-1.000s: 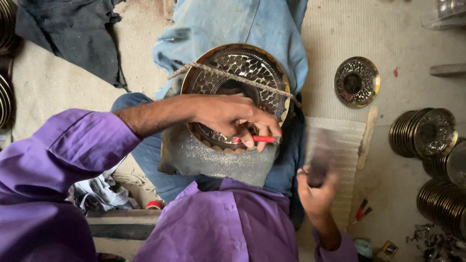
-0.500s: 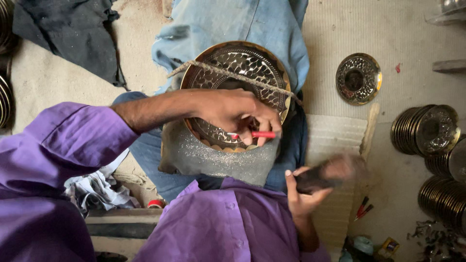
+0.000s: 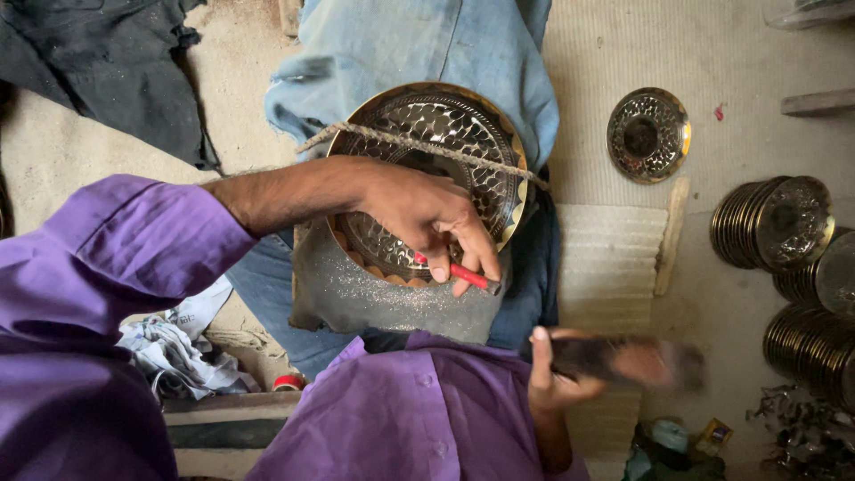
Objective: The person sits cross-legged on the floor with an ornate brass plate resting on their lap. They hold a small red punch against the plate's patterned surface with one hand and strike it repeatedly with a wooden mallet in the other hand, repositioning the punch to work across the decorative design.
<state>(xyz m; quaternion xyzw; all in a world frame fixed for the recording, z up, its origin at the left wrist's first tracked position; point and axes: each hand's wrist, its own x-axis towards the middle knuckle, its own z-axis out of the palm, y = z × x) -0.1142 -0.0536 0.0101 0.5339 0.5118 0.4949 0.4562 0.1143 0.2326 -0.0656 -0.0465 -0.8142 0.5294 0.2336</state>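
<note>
Head view: the left hand (image 3: 427, 214) rests on the patterned metal plate (image 3: 426, 178) at centre, fingers curled shut around a red-handled tool (image 3: 456, 273) at the plate's 5 o'clock edge. The right hand (image 3: 570, 370), at 5 o'clock from the plate, grips a blurred dark tool (image 3: 623, 361). A string (image 3: 419, 147) crosses the plate.

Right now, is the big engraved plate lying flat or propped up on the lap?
Propped: the engraved plate leans tilted on the lap, lower rim on a grey pad, a cord across it, left hand pressing on it.

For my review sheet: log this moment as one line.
left hand: pinches red tool on patterned metal plate | right hand: holds blurred dark tool
</note>
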